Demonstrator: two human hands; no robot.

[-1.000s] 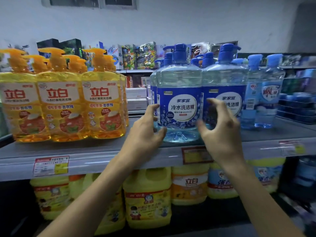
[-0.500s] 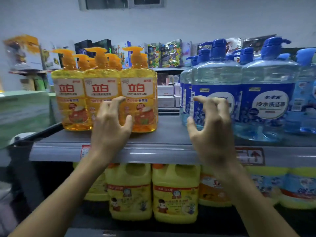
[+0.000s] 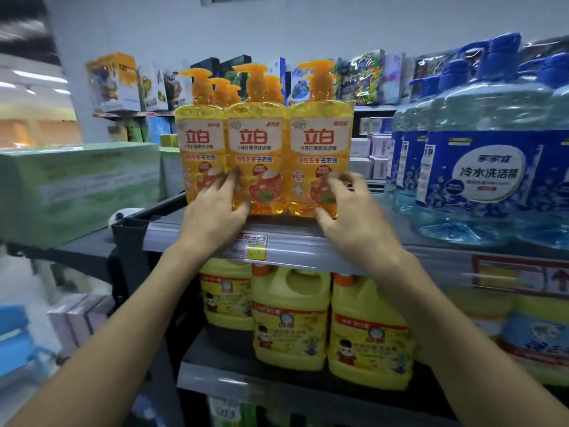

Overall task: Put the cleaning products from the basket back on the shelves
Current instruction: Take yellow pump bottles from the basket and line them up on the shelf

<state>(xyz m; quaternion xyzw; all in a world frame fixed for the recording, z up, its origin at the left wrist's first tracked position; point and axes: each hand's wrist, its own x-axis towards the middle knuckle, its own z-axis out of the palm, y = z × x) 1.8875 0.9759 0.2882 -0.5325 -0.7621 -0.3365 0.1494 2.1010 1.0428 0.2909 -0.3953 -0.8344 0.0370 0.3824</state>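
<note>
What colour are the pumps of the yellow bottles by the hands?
Orange; the pumps show best in the head view.

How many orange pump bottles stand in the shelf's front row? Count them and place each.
3: left bottle, middle bottle, right bottle, side by side. Behind them, pump tops show more, mostly hidden.

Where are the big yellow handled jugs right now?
In the head view, centre frame, the yellow jugs stand on the lower shelf, directly beneath the orange pump bottles and the price tag.
</note>
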